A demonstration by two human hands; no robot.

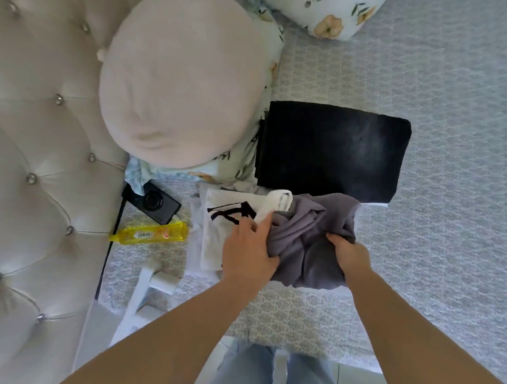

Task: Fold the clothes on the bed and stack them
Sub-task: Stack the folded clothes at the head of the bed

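Note:
A crumpled grey garment (311,238) lies on the bed near its front edge. My left hand (248,249) grips its left side, fingers curled into the cloth. My right hand (347,252) grips its right side, fingertips buried in the folds. Under and left of the grey piece lies a white garment (219,219) with a black print, a rolled white part (279,204) showing at its top. Just behind them a black garment (332,151) lies folded flat as a rectangle.
The bed cover (449,200) is pale grey with a pattern. A round beige cushion (181,81) and floral pillows (327,12) sit at the back. A black camera (154,203), a yellow bottle (151,232) and a tufted headboard (30,153) are on the left.

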